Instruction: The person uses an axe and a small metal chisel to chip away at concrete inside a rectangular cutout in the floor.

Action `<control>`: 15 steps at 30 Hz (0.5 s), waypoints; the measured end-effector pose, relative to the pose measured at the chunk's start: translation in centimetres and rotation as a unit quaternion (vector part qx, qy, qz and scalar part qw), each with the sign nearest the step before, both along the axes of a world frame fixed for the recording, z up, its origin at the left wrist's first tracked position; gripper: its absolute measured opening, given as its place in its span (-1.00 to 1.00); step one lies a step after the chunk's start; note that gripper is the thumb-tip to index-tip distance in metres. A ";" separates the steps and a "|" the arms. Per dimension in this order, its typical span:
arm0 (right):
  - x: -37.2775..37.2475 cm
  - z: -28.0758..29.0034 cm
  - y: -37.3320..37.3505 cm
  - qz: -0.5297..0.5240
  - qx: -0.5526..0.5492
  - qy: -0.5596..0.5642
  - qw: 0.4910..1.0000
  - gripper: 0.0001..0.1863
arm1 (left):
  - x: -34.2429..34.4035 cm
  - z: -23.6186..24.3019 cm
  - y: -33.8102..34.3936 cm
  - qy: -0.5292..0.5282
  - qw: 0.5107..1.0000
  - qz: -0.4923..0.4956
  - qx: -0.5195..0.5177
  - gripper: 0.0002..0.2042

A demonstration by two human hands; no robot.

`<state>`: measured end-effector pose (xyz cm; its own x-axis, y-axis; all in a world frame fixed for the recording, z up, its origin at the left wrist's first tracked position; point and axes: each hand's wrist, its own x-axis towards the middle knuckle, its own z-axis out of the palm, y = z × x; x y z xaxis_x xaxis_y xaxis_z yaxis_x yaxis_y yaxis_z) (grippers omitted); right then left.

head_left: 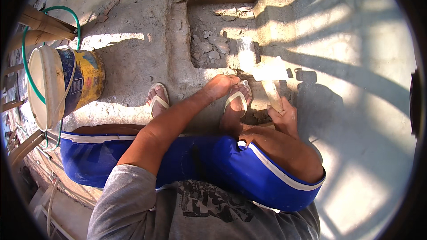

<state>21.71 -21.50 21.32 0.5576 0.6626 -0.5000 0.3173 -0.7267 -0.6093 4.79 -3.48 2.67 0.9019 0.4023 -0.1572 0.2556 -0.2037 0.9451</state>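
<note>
My right hand (pixel 285 116) is wrapped around the wooden handle of a hammer (pixel 273 95). The hammer's head lies in glaring sunlight, so its outline is washed out. It is over the near right corner of a rectangular pit (pixel 213 64) cut into the concrete floor. My left hand (pixel 221 85) is closed in a fist at the pit's near edge, just above my right foot. Whatever it grips, if anything, is hidden by the fingers and the glare. Broken grey rubble (pixel 215 44) lies in the pit.
A yellow and blue bucket (pixel 84 78) lies on its side at the left, with a green hose (pixel 26 58) looped around it. Wooden poles (pixel 49 24) stand behind it. A plastered wall (pixel 356 106) rises close on my right. My sandalled feet flank the pit's near side.
</note>
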 end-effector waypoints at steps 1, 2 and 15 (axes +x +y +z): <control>0.2 0.7 0.5 -0.042 0.095 -0.011 0.995 -0.73 | -0.7 -0.3 0.2 0.011 0.998 0.021 -0.050 -0.82; 0.5 2.0 0.4 -0.091 0.179 -0.031 0.979 -0.78 | -0.5 -0.5 0.0 0.013 0.993 0.036 -0.107 -0.82; -0.1 -4.3 -1.9 0.019 0.088 -0.014 0.996 -0.72 | 1.1 0.9 -0.4 0.010 0.998 -0.009 -0.065 -0.82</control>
<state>21.66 -23.39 17.05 0.5417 0.7599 -0.3594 0.3610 -0.5964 -0.7169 5.88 -3.89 3.62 0.9051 0.3607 -0.2252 0.2720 -0.0839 0.9586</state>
